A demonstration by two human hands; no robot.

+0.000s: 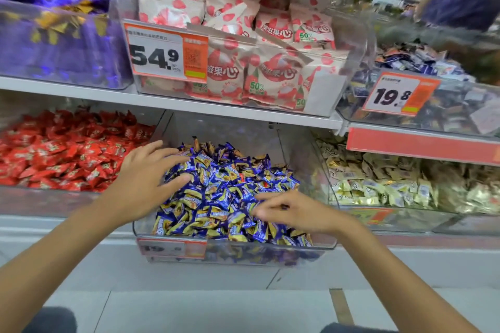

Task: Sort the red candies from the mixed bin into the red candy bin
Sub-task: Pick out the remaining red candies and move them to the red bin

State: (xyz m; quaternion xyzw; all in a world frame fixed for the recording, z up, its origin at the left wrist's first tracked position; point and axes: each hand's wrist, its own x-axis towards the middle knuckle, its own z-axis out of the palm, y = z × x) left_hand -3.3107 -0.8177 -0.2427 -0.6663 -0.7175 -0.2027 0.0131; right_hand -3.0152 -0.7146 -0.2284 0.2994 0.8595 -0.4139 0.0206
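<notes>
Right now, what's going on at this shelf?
A person has both hands in the mixed bin of blue-and-gold candies. The left hand lies spread open on the pile's left side; the right hand is blurred near the front, grip unclear. A bit of red wrapper shows mid-pile. The red candy bin sits just left.

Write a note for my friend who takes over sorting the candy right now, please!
Left grip: bare hand, fingers spread on the blue candies, holding nothing.
Right grip: bare hand low over the same pile, blurred; whether it pinches a candy cannot be told.
Mixed bin sits in the middle; red candy bin to its left holds red candies.
Done: cannot tell.
Left to do: a red wrapper shows among the blue; move it over.
</notes>
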